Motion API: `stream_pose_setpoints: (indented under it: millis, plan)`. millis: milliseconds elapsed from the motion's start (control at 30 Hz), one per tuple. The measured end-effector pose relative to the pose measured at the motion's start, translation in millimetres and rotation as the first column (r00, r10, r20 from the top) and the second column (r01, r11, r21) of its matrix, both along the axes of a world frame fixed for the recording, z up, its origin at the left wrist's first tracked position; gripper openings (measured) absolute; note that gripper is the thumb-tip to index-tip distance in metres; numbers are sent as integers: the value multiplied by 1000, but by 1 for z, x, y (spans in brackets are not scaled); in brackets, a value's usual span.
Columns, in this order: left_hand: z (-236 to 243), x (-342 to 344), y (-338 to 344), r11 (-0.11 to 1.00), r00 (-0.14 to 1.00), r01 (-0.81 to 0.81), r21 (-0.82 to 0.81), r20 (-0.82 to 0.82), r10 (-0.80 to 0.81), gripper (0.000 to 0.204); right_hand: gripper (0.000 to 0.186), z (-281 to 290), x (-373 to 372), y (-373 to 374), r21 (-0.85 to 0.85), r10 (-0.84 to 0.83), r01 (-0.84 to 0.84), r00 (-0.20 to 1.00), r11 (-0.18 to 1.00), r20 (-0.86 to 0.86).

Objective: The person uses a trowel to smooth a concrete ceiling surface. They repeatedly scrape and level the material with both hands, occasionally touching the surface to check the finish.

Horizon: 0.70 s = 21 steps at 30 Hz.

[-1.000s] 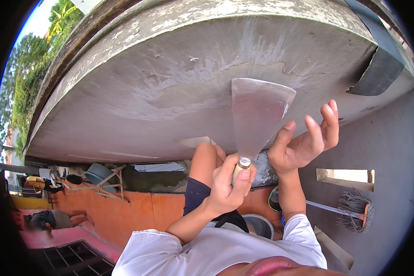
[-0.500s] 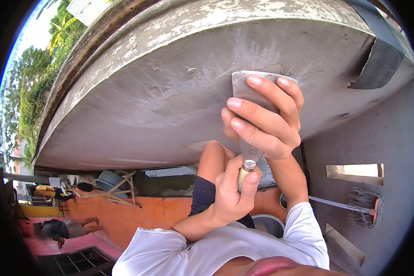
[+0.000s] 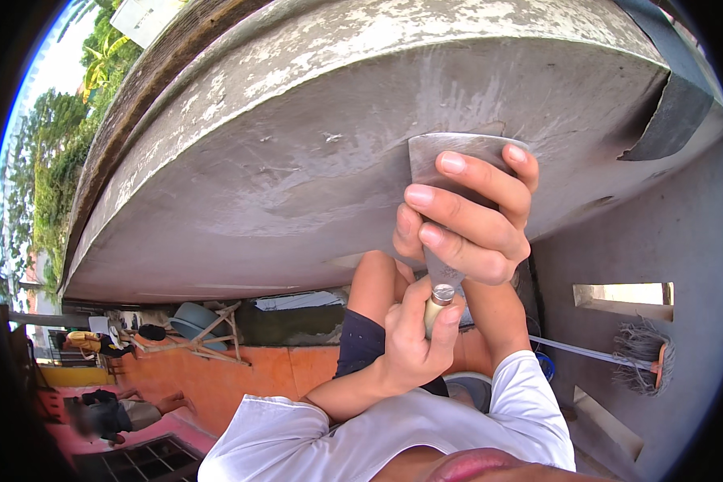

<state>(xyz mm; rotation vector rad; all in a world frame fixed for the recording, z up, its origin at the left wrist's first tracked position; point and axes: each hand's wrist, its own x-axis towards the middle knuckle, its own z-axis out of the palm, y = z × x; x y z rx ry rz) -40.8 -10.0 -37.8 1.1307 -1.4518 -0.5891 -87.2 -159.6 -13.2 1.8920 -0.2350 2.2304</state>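
My left hand (image 3: 420,331) is closed around the pale handle of a putty knife (image 3: 442,304), just below its metal collar. Higher up, my right hand (image 3: 478,217) grips the wide metal blade, with its fingers bent across the blade's face. The blade's broad edge lies against, or very close to, a grey plastered surface (image 3: 313,185) that spreads out above me. Around the blade the surface shows pale streaks, a darker smooth patch and small rough lumps. My right palm and fingers hide part of the blade.
A dark flap of sheet material (image 3: 675,116) hangs at the upper right. A mop (image 3: 639,357) is beside the grey wall (image 3: 699,241) with slot openings. At lower left are a grey-blue basin (image 3: 197,321), wooden trestle legs (image 3: 225,331) and another person (image 3: 120,414).
The view has shifted slightly, and both hands and the knife appear a little lower and farther right. Both hands keep their hold. The person at lower left has changed posture.
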Motion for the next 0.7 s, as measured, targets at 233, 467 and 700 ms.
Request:
stream_pose_setpoints:
  millis: [233,467,700]
  plan:
    - [6,0,3,995,984,19,100,-180,-1,28,31,-2,-2,1,14,-21,21,1000,1000,1]
    - [20,8,11,962,919,208,179,-373,-130,34,28,12,-3,11,42,-51,52,999,998,-16]
    - [21,-5,7,982,974,119,148,-209,-86,29,25,9,5,-8,-114,31,-7,976,993,213]
